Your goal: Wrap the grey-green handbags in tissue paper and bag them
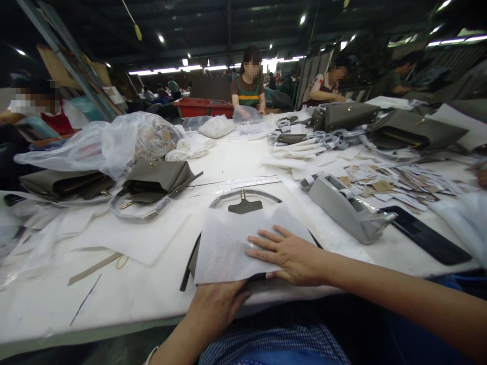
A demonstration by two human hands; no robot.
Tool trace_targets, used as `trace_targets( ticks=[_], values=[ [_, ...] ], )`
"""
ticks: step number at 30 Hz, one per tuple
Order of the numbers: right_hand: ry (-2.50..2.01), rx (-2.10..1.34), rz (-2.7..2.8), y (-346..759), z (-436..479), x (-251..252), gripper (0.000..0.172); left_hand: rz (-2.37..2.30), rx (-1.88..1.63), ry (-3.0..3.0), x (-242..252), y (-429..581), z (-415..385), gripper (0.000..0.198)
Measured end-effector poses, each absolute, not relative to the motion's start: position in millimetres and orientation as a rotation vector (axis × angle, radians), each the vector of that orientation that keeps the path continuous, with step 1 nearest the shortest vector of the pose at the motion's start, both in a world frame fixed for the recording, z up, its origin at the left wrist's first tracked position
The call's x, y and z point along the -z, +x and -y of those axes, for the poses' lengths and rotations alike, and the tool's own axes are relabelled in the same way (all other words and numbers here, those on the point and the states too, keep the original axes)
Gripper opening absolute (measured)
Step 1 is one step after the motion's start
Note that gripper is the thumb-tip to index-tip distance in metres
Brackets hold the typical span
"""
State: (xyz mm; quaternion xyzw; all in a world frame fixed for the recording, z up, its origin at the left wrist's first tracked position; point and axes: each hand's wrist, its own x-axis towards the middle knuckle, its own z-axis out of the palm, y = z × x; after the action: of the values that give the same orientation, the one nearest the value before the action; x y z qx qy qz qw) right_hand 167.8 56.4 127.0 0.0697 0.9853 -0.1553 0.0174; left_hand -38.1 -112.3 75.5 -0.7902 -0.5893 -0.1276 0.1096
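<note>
A dark grey handbag lies flat in front of me, mostly covered by a white sheet of wrapping paper. Its wrapped handle and a dark tab with a gold-coloured clasp stick out beyond the sheet's far edge. My right hand rests on the paper with its fingers spread. At the bag's near edge is my left hand; its fingers go under the paper and bag, so most of them are hidden.
A grey tape dispenser and a black phone-like slab lie to the right, near scattered paper tags. More grey handbags stand at left and far right. Clear plastic bags are heaped behind. Co-workers sit across the table.
</note>
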Motion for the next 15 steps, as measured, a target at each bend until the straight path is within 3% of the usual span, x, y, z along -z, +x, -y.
trace_targets(
  ticks=[6,11,15],
  values=[
    [0.204,0.460,-3.066,170,-55,-126,0.062,1.763,0.268,-2.354,-110,-28,138,0.047],
    [0.192,0.487,-3.072,171,-55,-125,0.062,1.776,0.511,-2.499,-164,-21,121,0.022],
    [0.193,0.526,-3.080,173,-57,-124,0.062,1.666,0.505,-2.600,-153,-38,69,0.033]
  ],
)
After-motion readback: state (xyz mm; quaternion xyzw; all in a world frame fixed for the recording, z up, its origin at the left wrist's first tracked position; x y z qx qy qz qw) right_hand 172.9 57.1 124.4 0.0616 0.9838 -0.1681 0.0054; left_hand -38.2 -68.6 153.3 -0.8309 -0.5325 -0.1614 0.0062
